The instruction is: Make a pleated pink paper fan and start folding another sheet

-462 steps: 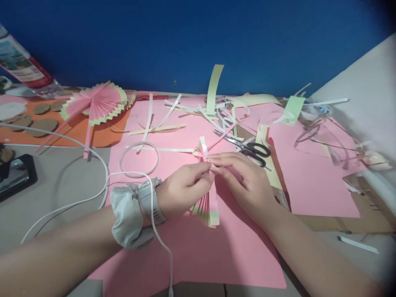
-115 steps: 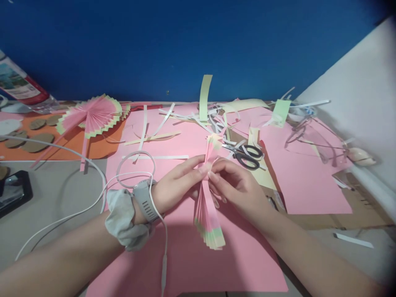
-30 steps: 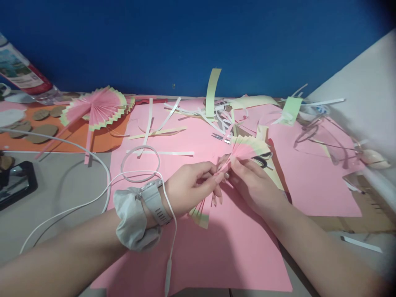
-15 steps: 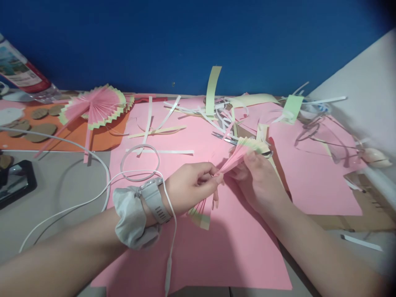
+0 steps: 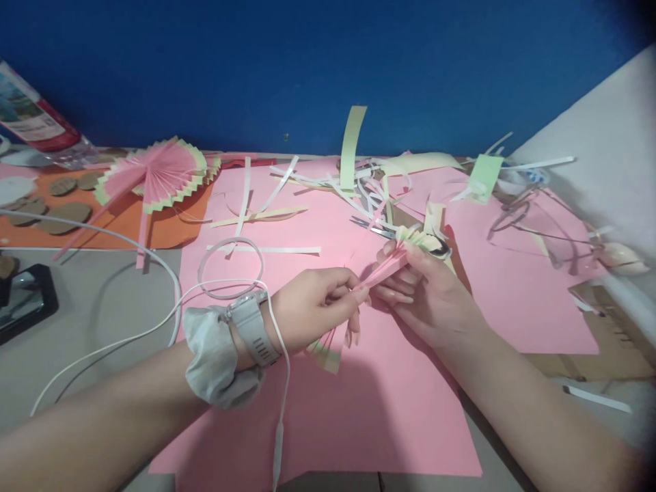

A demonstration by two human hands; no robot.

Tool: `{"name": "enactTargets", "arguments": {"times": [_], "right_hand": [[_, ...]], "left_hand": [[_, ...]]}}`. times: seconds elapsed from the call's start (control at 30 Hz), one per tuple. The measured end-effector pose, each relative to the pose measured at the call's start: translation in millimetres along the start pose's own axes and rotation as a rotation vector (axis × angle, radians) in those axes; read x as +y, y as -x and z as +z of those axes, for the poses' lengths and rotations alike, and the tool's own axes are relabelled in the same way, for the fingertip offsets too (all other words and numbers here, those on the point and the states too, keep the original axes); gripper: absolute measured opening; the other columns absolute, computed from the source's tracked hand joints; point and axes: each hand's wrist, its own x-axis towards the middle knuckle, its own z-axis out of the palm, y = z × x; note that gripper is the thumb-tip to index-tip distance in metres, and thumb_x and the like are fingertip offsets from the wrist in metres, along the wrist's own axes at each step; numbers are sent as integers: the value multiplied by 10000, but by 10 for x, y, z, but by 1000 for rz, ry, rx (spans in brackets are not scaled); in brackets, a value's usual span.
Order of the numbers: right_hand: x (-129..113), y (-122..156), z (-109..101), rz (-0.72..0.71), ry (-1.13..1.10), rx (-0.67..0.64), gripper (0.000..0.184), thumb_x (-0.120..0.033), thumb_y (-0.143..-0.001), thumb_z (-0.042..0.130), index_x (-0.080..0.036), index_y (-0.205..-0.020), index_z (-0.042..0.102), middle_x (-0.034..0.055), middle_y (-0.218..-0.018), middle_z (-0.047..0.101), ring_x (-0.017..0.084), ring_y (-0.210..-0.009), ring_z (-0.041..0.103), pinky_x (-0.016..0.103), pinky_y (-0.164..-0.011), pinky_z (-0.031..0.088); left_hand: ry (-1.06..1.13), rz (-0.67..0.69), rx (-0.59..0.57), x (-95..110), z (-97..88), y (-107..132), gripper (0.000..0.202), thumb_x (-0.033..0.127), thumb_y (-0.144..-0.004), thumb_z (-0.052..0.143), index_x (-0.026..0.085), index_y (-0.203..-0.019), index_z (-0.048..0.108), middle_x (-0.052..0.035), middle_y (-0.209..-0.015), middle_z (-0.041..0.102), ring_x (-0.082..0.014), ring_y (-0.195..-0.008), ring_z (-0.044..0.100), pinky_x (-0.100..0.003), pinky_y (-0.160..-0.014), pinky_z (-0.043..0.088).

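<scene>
A pleated paper fan [image 5: 385,269], pink with a pale green and yellow edge, is stretched between my two hands above the pink paper sheet [image 5: 328,424]. My left hand [image 5: 322,297] pinches its gathered middle between thumb and fingers; the lower pleats splay out beneath that hand. My right hand [image 5: 425,287] grips the upper pleats, thumb on top, and squeezes them into a narrow bundle. Just behind the fan lie scissors [image 5: 379,232], their blades pointing left and their handles partly covered by the fan and my right hand.
Finished pleated fans [image 5: 164,174] lie on orange paper [image 5: 189,229] at the left, near a tilted bottle [image 5: 38,116]. Paper strips [image 5: 264,215] litter the back. A white cable [image 5: 177,287] crosses my left wrist. Eyeglasses [image 5: 538,232] rest at the right, a black device [image 5: 28,301] far left.
My right hand has closed the fan's upper pleats into a tighter bundle, its fingers now showing below them. My left hand keeps its pinch on the middle, almost unmoved.
</scene>
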Motion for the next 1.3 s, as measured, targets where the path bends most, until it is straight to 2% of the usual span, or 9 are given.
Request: {"name": "enactTargets", "arguments": {"times": [0.1,0.2,0.37,0.47,0.63,0.83,1.0,1.13,1.3], "right_hand": [[-40,-9,-21,54,-56,-70,362,-443,-691,709,-220,-634,430,-71,-582,171,89,-505,128,224,-417,156],[-67,-22,-41,85,-133,-114,383,-414,-685,691,-218,-617,369,-61,-610,200,90,-516,170,218,-430,183],[-56,-38,-22,30,-191,-21,421,-425,-703,735,-210,-632,380,-73,-590,196,79,-501,142,192,-402,169],[-24,-47,-13,-59,-133,53,394,-401,-749,715,-207,-633,393,-77,-579,204,73,-475,144,192,-381,173],[36,-54,-33,-168,-19,85,337,-406,-847,631,-203,-643,457,-63,-578,303,70,-457,229,211,-397,232],[55,-50,-23,-282,39,140,360,-381,-849,646,-186,-619,450,-64,-553,338,59,-460,238,200,-410,221],[55,-41,-22,-347,105,169,320,-353,-892,598,-169,-645,510,-60,-549,372,54,-468,278,199,-431,246],[53,-38,-50,-395,204,190,291,-377,-915,564,-170,-711,571,-60,-537,384,55,-469,307,204,-442,258],[47,0,-34,-466,290,168,344,-406,-923,542,-178,-666,535,-59,-527,391,59,-467,332,208,-438,276]], "left_hand": [[16,1,8,10,3,0,357,508,-920,466,165,-832,510,-4,-590,645,-111,-500,597,-224,-523,470],[17,-20,18,14,7,-3,364,515,-924,452,166,-848,521,-6,-582,645,-117,-486,591,-235,-515,478],[4,-20,21,13,6,-2,342,486,-926,457,164,-837,532,-12,-578,650,-122,-494,602,-227,-498,468],[-21,-35,18,9,2,2,308,450,-931,459,165,-843,537,-14,-591,660,-121,-493,606,-221,-491,465],[-48,-39,16,10,-3,3,301,450,-918,482,167,-833,542,-19,-605,674,-122,-487,611,-214,-479,466],[-25,-45,-25,9,-7,4,352,506,-915,467,166,-863,542,-16,-616,665,-129,-519,616,-239,-528,502],[-12,-34,-46,-2,-10,-4,363,517,-925,442,168,-886,535,-10,-612,651,-132,-525,614,-247,-527,505],[-30,-25,-42,13,-17,-8,357,498,-939,423,165,-874,533,-6,-604,651,-118,-522,610,-241,-563,505],[-93,-25,-5,35,-17,8,262,401,-928,486,163,-840,553,-21,-698,684,-136,-622,647,-249,-621,501]]}}
